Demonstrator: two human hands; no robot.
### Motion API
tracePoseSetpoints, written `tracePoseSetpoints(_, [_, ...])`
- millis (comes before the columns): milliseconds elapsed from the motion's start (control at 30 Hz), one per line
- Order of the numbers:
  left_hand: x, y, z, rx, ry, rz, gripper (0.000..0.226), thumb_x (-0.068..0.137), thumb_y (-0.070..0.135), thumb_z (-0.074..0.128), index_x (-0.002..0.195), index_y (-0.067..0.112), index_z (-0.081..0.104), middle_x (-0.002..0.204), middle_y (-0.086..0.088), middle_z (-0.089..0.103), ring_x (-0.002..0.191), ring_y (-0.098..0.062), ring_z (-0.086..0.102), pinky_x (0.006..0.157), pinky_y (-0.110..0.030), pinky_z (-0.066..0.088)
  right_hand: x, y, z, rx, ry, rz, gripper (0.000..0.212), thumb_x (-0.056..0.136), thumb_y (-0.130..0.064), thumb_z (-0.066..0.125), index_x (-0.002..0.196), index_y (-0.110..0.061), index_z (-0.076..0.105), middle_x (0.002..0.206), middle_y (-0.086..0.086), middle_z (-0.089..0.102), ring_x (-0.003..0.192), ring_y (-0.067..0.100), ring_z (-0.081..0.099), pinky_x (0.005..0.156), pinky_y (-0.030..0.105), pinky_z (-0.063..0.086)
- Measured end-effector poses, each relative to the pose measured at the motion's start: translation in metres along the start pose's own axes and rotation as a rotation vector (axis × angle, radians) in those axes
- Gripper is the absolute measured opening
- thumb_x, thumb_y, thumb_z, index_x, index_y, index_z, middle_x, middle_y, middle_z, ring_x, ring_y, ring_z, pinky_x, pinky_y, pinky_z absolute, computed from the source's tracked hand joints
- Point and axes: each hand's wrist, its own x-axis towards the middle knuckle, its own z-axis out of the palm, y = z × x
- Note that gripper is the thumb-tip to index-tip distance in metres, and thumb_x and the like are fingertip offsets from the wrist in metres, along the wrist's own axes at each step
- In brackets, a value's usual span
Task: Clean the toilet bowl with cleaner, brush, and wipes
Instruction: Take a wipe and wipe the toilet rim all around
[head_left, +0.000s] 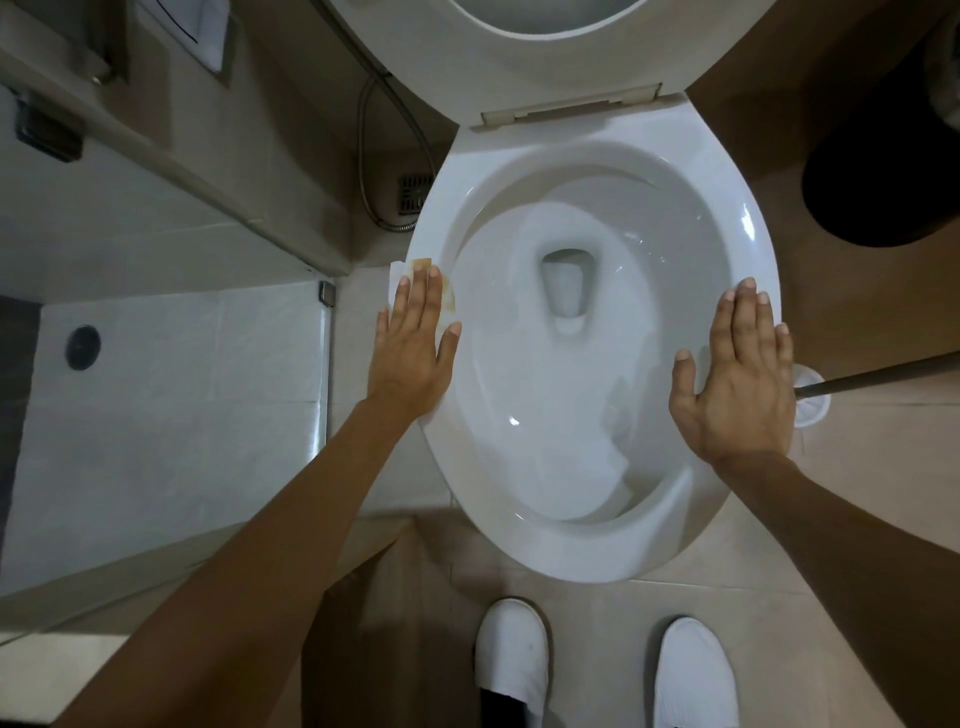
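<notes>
The white toilet bowl (597, 551) fills the middle of the view, its seat and lid (550, 62) raised at the top. My left hand (413, 343) lies flat with straight fingers on the left rim, pressing a white wipe (402, 270) with a yellowish stain against it. My right hand (737, 374) lies flat with spread fingers on the right rim, holding nothing. Paper sheets (582, 467) lie inside the bowl around the drain hole (566, 283). The toilet brush handle (883, 374) slants in from the right, standing in its white holder (813, 402) on the floor.
A dark round bin (883, 171) stands at the right. A metal hose (374, 156) and a floor drain (415, 195) lie left of the bowl. A glass shower partition (324, 364) borders the left. My white slippers (511, 660) stand on the tiles below.
</notes>
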Motion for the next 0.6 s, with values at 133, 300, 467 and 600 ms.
tracePoseSetpoints(133, [0.005, 0.007, 0.003, 0.006, 0.119, -0.114, 0.062, 0.102, 0.04, 0.025, 0.152, 0.013, -0.001, 0.16, -0.004, -0.004, 0.147, -0.019, -0.006, 0.118, -0.042, 0.0, 0.001, 0.0, 0.0, 0.002, 0.0, -0.003, 0.071, 0.094, -0.042, 0.024, 0.154, -0.006, 0.01, 0.162, 0.009, 0.002, 0.15, 0.022, 0.002, 0.12, 0.039, 0.003])
tracePoseSetpoints(300, [0.014, 0.011, 0.008, 0.019, 0.086, -0.265, 0.061, 0.103, 0.035, 0.024, 0.151, 0.009, -0.005, 0.16, -0.006, -0.008, 0.147, -0.019, -0.004, 0.118, -0.041, 0.003, 0.0, 0.0, 0.001, 0.004, 0.002, -0.005, 0.071, 0.094, -0.04, 0.025, 0.153, -0.005, 0.01, 0.162, 0.01, 0.003, 0.15, 0.023, 0.003, 0.12, 0.04, 0.004])
tracePoseSetpoints(467, [0.007, 0.015, 0.011, 0.044, 0.099, -0.267, 0.056, 0.104, 0.027, 0.022, 0.152, 0.01, -0.002, 0.16, -0.005, -0.006, 0.147, -0.019, 0.001, 0.118, -0.038, 0.008, 0.001, 0.002, 0.003, 0.009, 0.008, -0.005, 0.071, 0.094, -0.041, 0.025, 0.153, -0.006, 0.01, 0.162, 0.01, 0.003, 0.15, 0.023, 0.003, 0.12, 0.04, 0.003])
tracePoseSetpoints(600, [-0.011, 0.016, 0.008, 0.163, 0.043, -0.257, 0.055, 0.104, 0.02, 0.026, 0.152, 0.009, 0.0, 0.16, -0.006, -0.003, 0.147, -0.02, 0.003, 0.118, -0.039, 0.007, 0.0, 0.002, 0.002, -0.02, -0.027, -0.02, 0.072, 0.094, -0.044, 0.022, 0.153, -0.007, 0.005, 0.162, 0.009, 0.0, 0.15, 0.023, 0.0, 0.12, 0.039, 0.001])
